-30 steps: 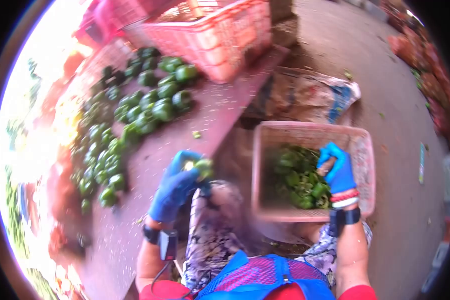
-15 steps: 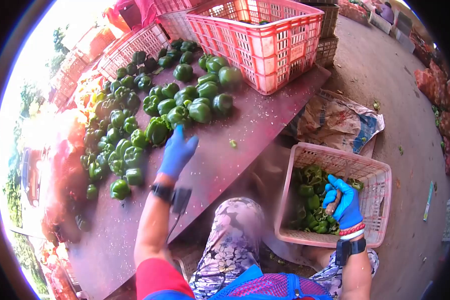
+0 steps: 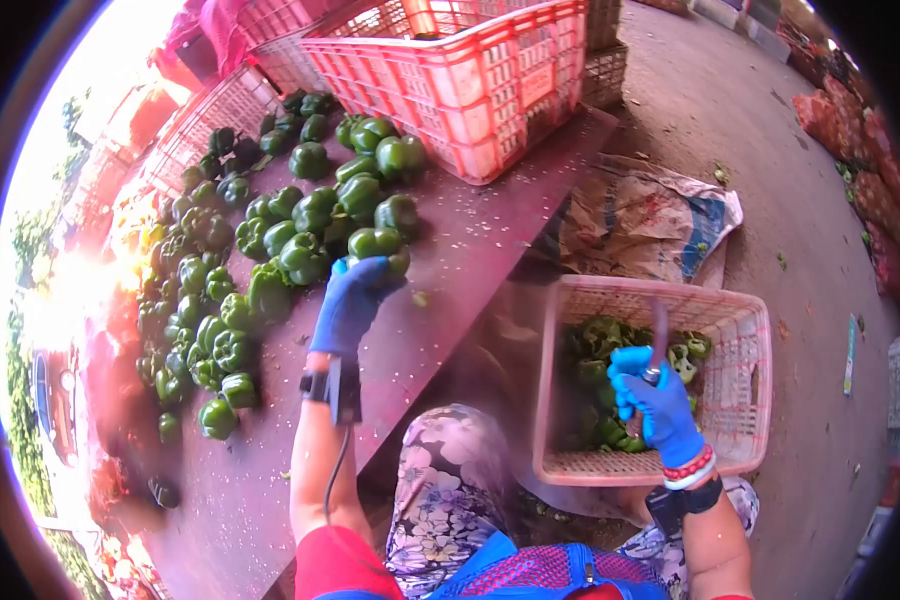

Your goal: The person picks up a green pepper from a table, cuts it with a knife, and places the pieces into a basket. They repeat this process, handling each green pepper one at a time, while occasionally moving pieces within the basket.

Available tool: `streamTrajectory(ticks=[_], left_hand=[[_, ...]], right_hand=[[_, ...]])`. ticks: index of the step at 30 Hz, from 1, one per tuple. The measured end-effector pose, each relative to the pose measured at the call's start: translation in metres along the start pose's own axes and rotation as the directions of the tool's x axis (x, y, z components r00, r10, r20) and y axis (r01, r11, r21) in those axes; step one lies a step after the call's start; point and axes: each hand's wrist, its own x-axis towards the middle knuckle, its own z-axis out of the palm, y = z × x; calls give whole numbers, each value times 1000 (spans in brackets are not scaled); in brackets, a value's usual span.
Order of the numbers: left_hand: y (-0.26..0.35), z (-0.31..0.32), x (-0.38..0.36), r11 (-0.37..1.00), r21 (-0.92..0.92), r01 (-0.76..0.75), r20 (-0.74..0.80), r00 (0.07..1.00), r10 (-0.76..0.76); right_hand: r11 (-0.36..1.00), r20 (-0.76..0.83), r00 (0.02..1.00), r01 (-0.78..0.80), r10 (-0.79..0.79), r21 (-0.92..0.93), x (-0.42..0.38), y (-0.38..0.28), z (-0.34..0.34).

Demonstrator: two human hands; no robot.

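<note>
In blue gloves, my left hand (image 3: 350, 305) is closed round a green bell pepper (image 3: 398, 262) at the near edge of the pile; part of that pepper is hidden by the fingers. Many green bell peppers (image 3: 315, 212) are spread beyond and left of it on the reddish tabletop (image 3: 450, 300). My right hand (image 3: 665, 405) grips a knife (image 3: 660, 335), its blade pointing up, above a pink plastic crate (image 3: 760, 400). Green pepper pieces (image 3: 610, 335) lie inside this crate, some of them hidden by the hand.
A large red-and-white crate (image 3: 470, 110) stands at the table's far end. Stacked crates (image 3: 605, 75) are behind it. A crumpled paper sack (image 3: 640, 225) lies on the floor past the pink crate. Filled net sacks (image 3: 850, 120) line the right side.
My left hand has gone from reaching with spread fingers to closing on a pepper. The right hand has turned, bringing the knife blade upright. The whole view has shifted slightly.
</note>
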Motion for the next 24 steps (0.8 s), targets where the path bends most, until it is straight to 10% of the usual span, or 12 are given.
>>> streamTrajectory(ticks=[7,13,21,24], left_hand=[[-17,158,-99,949,88,304,484,820,-307],[-53,212,-127,851,467,239,320,852,-415],[-105,222,-101,861,392,324,432,761,-483],[-112,231,-106,862,441,250,305,861,-406]], right_hand=[[518,149,748,574,-646,-634,-14,-7,34],[211,226,762,428,-607,-879,-27,-12,10],[-46,120,754,119,-646,-992,-12,16,-4],[-68,77,752,44,-655,-997,-1,25,-6]])
